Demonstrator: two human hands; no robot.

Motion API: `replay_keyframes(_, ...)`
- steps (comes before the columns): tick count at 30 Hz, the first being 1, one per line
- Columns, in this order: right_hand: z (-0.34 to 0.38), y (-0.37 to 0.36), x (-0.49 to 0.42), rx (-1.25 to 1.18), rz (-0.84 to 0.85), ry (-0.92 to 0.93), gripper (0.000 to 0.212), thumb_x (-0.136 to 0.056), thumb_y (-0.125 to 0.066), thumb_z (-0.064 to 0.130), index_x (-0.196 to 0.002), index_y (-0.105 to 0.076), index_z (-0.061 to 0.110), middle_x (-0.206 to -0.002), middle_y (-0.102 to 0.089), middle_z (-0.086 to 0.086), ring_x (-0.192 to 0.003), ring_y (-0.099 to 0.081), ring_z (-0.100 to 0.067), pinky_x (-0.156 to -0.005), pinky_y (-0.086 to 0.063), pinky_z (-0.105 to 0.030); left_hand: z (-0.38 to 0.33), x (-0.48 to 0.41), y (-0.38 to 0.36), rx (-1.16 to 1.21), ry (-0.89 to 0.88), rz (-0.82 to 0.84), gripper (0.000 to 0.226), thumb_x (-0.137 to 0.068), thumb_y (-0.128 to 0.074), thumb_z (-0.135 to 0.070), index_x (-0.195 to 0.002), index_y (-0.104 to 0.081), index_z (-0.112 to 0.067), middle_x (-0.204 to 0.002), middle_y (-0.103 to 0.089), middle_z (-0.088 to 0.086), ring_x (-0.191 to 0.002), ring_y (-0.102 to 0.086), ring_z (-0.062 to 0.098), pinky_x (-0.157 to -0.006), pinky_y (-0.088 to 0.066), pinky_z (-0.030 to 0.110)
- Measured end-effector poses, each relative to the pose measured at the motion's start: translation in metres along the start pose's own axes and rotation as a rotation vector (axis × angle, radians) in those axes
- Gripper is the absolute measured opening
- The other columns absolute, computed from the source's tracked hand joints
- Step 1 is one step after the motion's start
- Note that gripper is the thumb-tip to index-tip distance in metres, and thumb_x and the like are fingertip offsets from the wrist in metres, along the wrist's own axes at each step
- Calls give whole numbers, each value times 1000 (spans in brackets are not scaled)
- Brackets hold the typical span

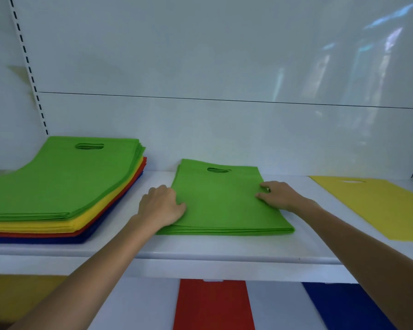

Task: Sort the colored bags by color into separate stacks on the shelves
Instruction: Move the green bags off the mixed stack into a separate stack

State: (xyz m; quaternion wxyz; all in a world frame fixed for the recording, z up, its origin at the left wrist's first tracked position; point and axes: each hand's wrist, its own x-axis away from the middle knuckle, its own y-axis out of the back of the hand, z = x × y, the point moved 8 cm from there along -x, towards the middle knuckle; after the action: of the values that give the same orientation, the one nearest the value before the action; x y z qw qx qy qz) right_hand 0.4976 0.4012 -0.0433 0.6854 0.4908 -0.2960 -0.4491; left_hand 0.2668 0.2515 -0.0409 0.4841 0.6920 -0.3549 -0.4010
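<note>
A low stack of green bags (221, 201) lies flat in the middle of the white shelf (200, 248). My left hand (161, 206) rests against the stack's left edge, its thumb on the top bag. My right hand (278, 195) lies on the right edge, fingers bent down onto the top bag. At the left sits a tall mixed pile (57, 184) with green bags on top, then yellow, red and blue layers. A yellow bag (382, 206) lies flat at the right of the shelf.
Behind the shelf stands a glossy white back panel (224, 67) with slotted uprights at both sides. On the lower shelf lie a yellow bag (17, 298), a red bag (212, 306) and a blue bag (346, 306).
</note>
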Motion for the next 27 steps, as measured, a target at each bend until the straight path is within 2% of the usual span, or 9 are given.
replay_keyframes(2,-1,-3,-4,-1,6,-8,53,-96,-46,36,-142,-36,11,-148,-36,-10,-136,-32,-26,-111,-27,-36,2,0,-2,58,29,9,28,-85,-50,-35,-81,-56,-9,-92,-52,8,-90,-53,28,-66,-39,31)
replay_keyframes(6,2,-5,-9,18,25,-8,54,-95,-45,41,-142,-36,16,-148,-36,-8,-136,-31,-27,-112,-25,-44,5,-2,-3,125,37,14,23,-84,-51,-32,-87,-56,-10,-98,-59,8,-89,-56,25,-71,-49,35)
replay_keyframes(9,5,-8,-11,30,57,4,54,-95,-43,44,-142,-36,18,-149,-34,-7,-137,-29,-26,-113,-24,-43,3,-2,-1,133,36,4,19,-84,-52,-31,-87,-54,-12,-97,-62,8,-89,-58,24,-73,-49,34)
replay_keyframes(12,9,-11,-12,47,100,31,55,-95,-41,45,-142,-36,16,-149,-33,-7,-137,-29,-26,-113,-26,-39,5,-3,2,148,49,-3,25,-83,-53,-31,-92,-59,-9,-93,-60,6,-89,-58,23,-71,-47,32)
replay_keyframes(16,12,-9,-10,48,90,28,52,-95,-44,42,-137,-42,12,-143,-41,-10,-132,-37,-26,-108,-32,-37,5,-3,5,165,51,1,21,-83,-55,-35,-89,-54,-15,-91,-55,3,-85,-54,21,-72,-44,30)
replay_keyframes(19,20,-1,-12,7,-5,41,46,-93,-49,35,-130,-49,8,-137,-47,-11,-126,-42,-26,-105,-36,-37,9,-8,14,142,47,26,25,-83,-56,-39,-93,-57,-16,-92,-54,4,-91,-56,23,-75,-45,29)
replay_keyframes(21,33,11,-15,-26,-132,75,46,-92,-51,31,-132,-48,8,-138,-46,-12,-127,-42,-27,-106,-35,-39,14,-13,31,123,33,-7,21,-83,-56,-40,-81,-54,-19,-84,-50,2,-85,-54,22,-68,-40,27)
replay_keyframes(23,53,23,-17,-66,-240,115,46,-93,-51,27,-133,-46,6,-138,-46,-14,-126,-43,-29,-104,-35,-37,20,-14,58,90,36,-62,23,-82,-55,-39,-73,-53,-19,-80,-53,3,-84,-56,23,-62,-36,27)
replay_keyframes(27,109,29,-21,-159,-327,172,45,-93,-50,23,-133,-44,3,-133,-48,-16,-121,-47,-29,-98,-39,-37,44,-10,117,134,12,-218,22,-82,-57,-34,-84,-67,-14,-92,-65,9,-89,-60,25,-74,-46,31)
